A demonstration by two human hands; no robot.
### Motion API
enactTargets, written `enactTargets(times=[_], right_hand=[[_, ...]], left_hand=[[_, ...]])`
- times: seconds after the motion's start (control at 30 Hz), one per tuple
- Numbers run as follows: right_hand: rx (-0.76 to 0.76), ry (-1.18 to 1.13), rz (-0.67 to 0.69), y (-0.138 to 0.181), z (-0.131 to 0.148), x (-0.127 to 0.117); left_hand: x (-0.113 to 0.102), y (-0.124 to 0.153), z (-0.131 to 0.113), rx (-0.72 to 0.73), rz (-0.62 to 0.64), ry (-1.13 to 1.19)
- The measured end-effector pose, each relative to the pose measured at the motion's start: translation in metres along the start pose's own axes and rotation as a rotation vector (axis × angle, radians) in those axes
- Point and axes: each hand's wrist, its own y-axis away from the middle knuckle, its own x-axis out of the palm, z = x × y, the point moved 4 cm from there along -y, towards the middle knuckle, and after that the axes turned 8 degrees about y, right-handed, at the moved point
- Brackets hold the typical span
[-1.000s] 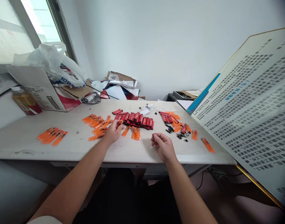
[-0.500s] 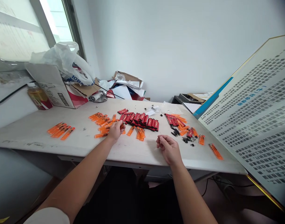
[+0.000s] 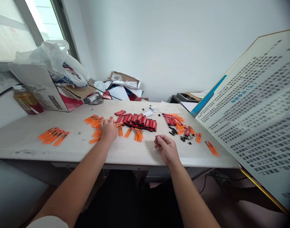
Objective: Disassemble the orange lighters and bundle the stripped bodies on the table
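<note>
My left hand (image 3: 108, 130) is over the left group of orange lighters (image 3: 96, 125), its fingers closed. One orange lighter (image 3: 118, 124) juts out to the right from between the thumb and fingers. In front of the right edge of the red lighters (image 3: 137, 120), my right hand (image 3: 167, 148) hangs low above the table with fingers curled and thumb against the index finger. Whatever it may hold is hidden. Between the hands lie a few loose orange lighters (image 3: 138, 134), close to the red pile.
Right of my right hand are mixed red and orange lighters (image 3: 174, 121), black pieces (image 3: 173, 130) and small metal parts (image 3: 186, 137). More orange lighters (image 3: 53, 135) lie far left. A carton (image 3: 46, 88), a bottle (image 3: 27, 99) and a large printed board (image 3: 251, 104) flank the table.
My left hand has moved left and slightly back, away from the red pile and over the orange lighters. My right hand keeps its place and curl. The whole view has shifted a little.
</note>
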Motion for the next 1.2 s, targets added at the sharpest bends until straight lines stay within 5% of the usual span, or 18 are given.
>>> enactTargets(times=[0.1,0.23,0.47,0.7,1.0,1.2], right_hand=[[-0.014,0.005,0.004,-0.001,-0.001,0.000],[-0.022,0.018,0.001,-0.001,-0.002,-0.001],[-0.015,0.007,-0.013,-0.001,-0.002,-0.001],[-0.021,0.016,-0.012,0.000,0.000,-0.001],[-0.007,0.002,-0.019,0.000,-0.001,-0.001],[-0.008,0.008,-0.017,-0.001,-0.002,-0.002]], left_hand=[[-0.003,0.008,-0.016,0.235,-0.081,0.053],[0.012,0.028,-0.044,0.526,0.129,0.058],[0.035,0.035,-0.056,0.442,0.317,-0.295],[0.021,0.041,-0.052,0.506,0.349,-0.052],[0.014,0.036,-0.037,-0.016,0.432,0.983],[0.010,0.031,-0.031,-0.244,0.365,1.187]])
